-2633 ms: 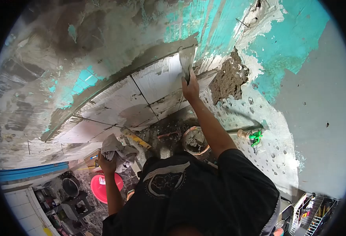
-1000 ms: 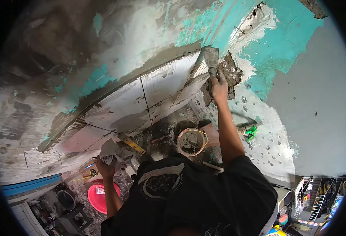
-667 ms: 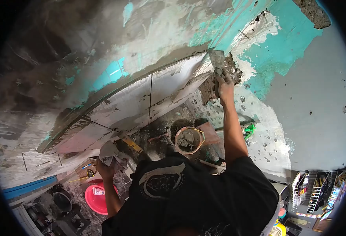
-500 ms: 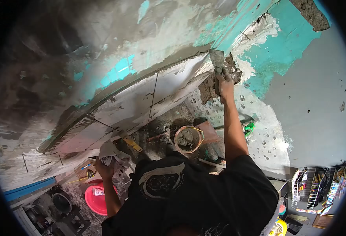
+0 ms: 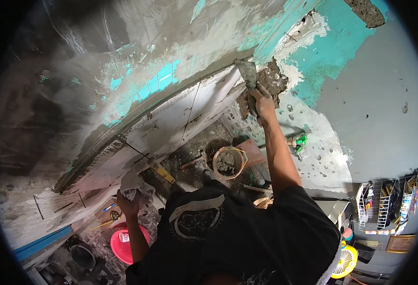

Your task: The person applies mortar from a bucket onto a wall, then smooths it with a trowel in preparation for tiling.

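My right hand (image 5: pixel 262 102) is closed round the handle of a putty knife (image 5: pixel 248 72), whose wide blade lies against the wall along the top edge of the white tiles (image 5: pixel 171 116). Rough brown mortar (image 5: pixel 273 81) sticks to the wall beside the blade. At the lower left my left hand (image 5: pixel 128 203) grips a crumpled grey cloth (image 5: pixel 135 186), held in front of the tiled wall's lower part. Below, on the floor, stands a bucket (image 5: pixel 229 162) with grey mortar in it.
A brick-coloured board (image 5: pixel 251 153) lies beside the bucket, and a yellow level (image 5: pixel 163 173) and a hammer (image 5: pixel 193 162) lie to its left. There is a pink basin (image 5: pixel 129 244) at lower left, a green tap (image 5: pixel 300 143) on the right wall, and a yellow fan (image 5: pixel 346 260) at lower right.
My right hand and the putty knife have moved left along the tiles' top edge. The view has shifted slightly. My left hand still holds the cloth.
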Demonstrator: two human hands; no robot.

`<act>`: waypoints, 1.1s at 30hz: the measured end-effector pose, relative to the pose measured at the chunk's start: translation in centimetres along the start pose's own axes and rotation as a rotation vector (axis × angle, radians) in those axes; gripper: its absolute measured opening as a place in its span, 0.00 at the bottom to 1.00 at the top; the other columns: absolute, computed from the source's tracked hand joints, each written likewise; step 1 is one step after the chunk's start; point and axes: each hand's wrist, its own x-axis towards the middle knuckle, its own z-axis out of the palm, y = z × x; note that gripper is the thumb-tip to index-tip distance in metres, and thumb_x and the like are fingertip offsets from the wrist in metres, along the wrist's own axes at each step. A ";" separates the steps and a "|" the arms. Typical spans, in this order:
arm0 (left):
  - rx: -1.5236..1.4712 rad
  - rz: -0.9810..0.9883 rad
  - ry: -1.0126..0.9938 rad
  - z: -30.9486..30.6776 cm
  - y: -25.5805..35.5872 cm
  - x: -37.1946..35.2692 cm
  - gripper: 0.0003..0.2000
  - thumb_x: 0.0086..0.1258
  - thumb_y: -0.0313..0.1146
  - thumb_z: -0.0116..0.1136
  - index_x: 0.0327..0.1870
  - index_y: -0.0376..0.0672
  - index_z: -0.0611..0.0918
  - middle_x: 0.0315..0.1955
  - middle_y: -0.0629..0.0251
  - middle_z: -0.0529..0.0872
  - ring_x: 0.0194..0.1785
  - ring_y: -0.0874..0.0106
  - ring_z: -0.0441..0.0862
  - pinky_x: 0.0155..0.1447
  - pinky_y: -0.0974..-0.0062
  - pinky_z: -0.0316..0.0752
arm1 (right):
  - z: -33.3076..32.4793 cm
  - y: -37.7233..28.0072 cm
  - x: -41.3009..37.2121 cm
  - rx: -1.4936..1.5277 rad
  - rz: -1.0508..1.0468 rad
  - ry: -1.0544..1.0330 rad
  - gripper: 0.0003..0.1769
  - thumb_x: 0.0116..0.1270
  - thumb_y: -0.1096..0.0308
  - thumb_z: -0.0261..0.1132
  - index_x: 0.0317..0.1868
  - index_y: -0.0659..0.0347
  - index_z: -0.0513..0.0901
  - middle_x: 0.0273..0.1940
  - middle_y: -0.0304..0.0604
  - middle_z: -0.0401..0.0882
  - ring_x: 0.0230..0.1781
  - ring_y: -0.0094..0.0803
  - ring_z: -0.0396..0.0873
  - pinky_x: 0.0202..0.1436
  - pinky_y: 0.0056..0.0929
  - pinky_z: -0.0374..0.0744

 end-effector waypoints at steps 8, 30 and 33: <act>0.092 0.006 0.017 -1.4 0.7 0.1 0.17 0.48 0.29 0.66 0.38 0.36 0.75 0.31 0.56 0.80 0.36 0.59 0.78 0.44 0.69 0.72 | 1.1 2.1 0.5 0.197 0.035 0.134 0.08 0.67 0.68 0.47 0.37 0.61 0.72 0.24 0.44 0.74 0.12 0.31 0.69 0.14 0.26 0.70; 0.032 -0.043 0.001 -2.1 0.1 -0.5 0.18 0.49 0.32 0.68 0.39 0.36 0.75 0.33 0.55 0.80 0.38 0.61 0.79 0.46 0.69 0.72 | -2.5 10.4 5.0 -1.055 -0.731 0.262 0.28 0.57 0.69 0.62 0.60 0.50 0.71 0.48 0.55 0.74 0.43 0.53 0.75 0.43 0.41 0.77; 0.068 0.019 -0.017 -1.9 0.0 0.0 0.18 0.49 0.32 0.68 0.38 0.36 0.75 0.32 0.56 0.80 0.37 0.62 0.78 0.45 0.69 0.71 | -5.1 9.2 5.5 -1.182 -0.772 0.197 0.29 0.55 0.68 0.62 0.60 0.42 0.72 0.48 0.54 0.74 0.40 0.52 0.77 0.43 0.41 0.78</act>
